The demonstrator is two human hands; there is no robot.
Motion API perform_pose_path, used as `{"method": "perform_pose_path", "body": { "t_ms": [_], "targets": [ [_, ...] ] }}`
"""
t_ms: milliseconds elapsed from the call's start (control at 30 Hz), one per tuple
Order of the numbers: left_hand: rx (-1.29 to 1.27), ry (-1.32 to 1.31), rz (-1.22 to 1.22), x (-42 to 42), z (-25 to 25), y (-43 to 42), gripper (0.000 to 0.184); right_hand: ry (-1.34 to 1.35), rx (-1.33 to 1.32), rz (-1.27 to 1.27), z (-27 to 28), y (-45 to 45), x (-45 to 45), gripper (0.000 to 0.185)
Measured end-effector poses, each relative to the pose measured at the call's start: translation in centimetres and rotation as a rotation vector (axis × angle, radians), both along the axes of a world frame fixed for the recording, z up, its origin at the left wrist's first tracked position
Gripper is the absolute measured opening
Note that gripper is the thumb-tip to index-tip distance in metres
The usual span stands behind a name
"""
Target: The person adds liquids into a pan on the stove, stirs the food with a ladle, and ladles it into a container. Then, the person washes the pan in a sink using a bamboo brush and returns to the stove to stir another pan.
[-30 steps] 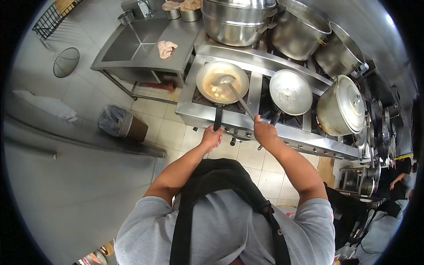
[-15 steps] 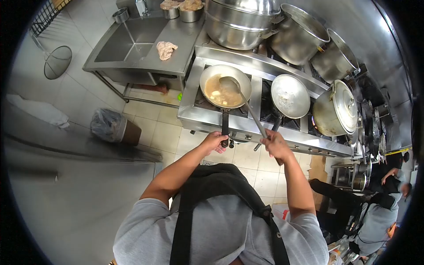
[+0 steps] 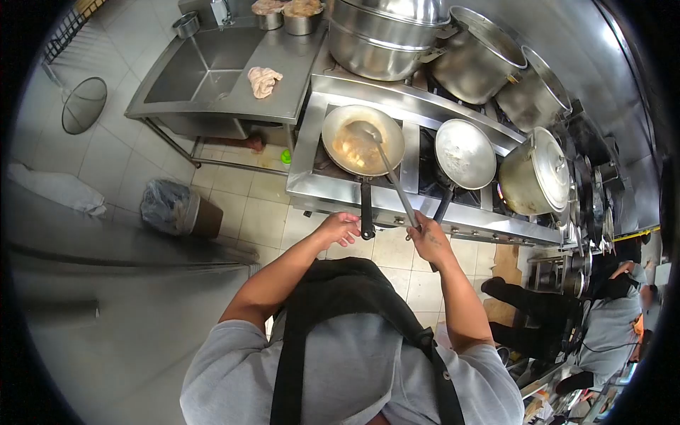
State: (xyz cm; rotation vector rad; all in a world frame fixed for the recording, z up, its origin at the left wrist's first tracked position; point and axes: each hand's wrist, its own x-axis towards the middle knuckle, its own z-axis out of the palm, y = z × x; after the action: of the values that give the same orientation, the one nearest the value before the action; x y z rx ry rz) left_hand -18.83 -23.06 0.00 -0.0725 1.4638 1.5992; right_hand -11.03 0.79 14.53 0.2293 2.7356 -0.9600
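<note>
A frying pan (image 3: 388, 127) with brown sauce and pale chunks (image 3: 356, 154) sits on the left burner. The bowl of a metal ladle (image 3: 394, 177) dips into the sauce. My right hand (image 3: 431, 242) is wrapped round the ladle's long handle, in front of the stove. Just left of the pan's black handle (image 3: 365, 205) is my left hand (image 3: 340, 229), its fingers loosely bent and apart, with nothing in them. To the right, a second pan (image 3: 465, 157) with whitish residue rests on its own burner.
A lidded pot (image 3: 531, 173) stands right on the stove (image 3: 333, 185), with large steel pots (image 3: 471, 60) behind. On the left are a sink counter (image 3: 283, 78) with a crumpled cloth (image 3: 264, 82) and a bin (image 3: 205, 212). Another person (image 3: 609, 333) is at far right.
My left hand has let go of the pan's handle and sits slightly left of it. My right hand has moved left and a little down with the ladle.
</note>
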Motion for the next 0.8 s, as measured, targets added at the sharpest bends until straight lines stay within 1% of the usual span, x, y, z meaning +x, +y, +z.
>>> {"method": "perform_pose_path", "body": {
  "t_ms": [100, 200, 267, 300, 333, 367, 433, 467, 567, 600, 700, 733, 800],
  "targets": [
    [-0.021, 0.013, -0.010, -0.2, -0.3, -0.6, 0.040, 0.089, -0.009, -0.058, -2.4, 0.3, -0.6, 0.043],
    [-0.039, 0.031, -0.027, -0.6, -1.0, -1.1, 0.045, 0.001, -0.100, -0.164, -4.3, -0.3, -1.5, 0.042],
    [-0.050, 0.043, -0.010, -0.6, -0.5, -2.0, 0.045, 0.058, -0.060, -0.139, -6.2, -0.2, -1.5, 0.041],
    [-0.045, 0.037, -0.020, -0.5, -0.2, -2.1, 0.045, 0.083, -0.041, -0.129, -6.4, -0.4, -1.3, 0.041],
    [-0.039, 0.031, -0.028, -0.6, -0.1, -2.2, 0.045, -0.018, -0.184, -0.150, -6.2, -0.2, -1.3, 0.040],
    [-0.032, 0.025, -0.036, -0.7, 0.0, -2.2, 0.045, -0.046, -0.234, -0.171, -5.8, 0.1, -0.9, 0.040],
    [-0.022, 0.027, -0.071, -0.7, -0.2, -1.4, 0.046, -0.101, -0.333, -0.212, -1.8, -0.5, 0.0, 0.040],
    [-0.016, 0.030, -0.085, -0.7, -0.2, -0.9, 0.047, -0.131, -0.342, -0.204, -1.1, -0.3, 0.7, 0.041],
    [-0.002, 0.010, -0.116, -0.3, -0.4, 0.4, 0.049, -0.182, -0.366, -0.313, 2.7, -1.4, 2.4, 0.044],
    [-0.030, 0.017, -0.127, -0.1, -0.4, 0.8, 0.050, -0.196, -0.349, -0.338, 2.0, -1.3, 2.8, 0.047],
    [-0.017, 0.021, -0.154, -0.2, -0.5, 0.6, 0.049, -0.238, -0.289, -0.274, 0.1, -1.6, 2.3, 0.047],
    [-0.025, 0.033, -0.155, -0.4, -0.8, 0.5, 0.049, -0.095, -0.188, -0.207, -1.6, -1.6, 2.1, 0.047],
    [-0.045, 0.053, -0.151, -0.6, -1.1, 0.1, 0.049, -0.081, -0.190, -0.214, -2.9, -1.4, 1.5, 0.048]
  ]
}}
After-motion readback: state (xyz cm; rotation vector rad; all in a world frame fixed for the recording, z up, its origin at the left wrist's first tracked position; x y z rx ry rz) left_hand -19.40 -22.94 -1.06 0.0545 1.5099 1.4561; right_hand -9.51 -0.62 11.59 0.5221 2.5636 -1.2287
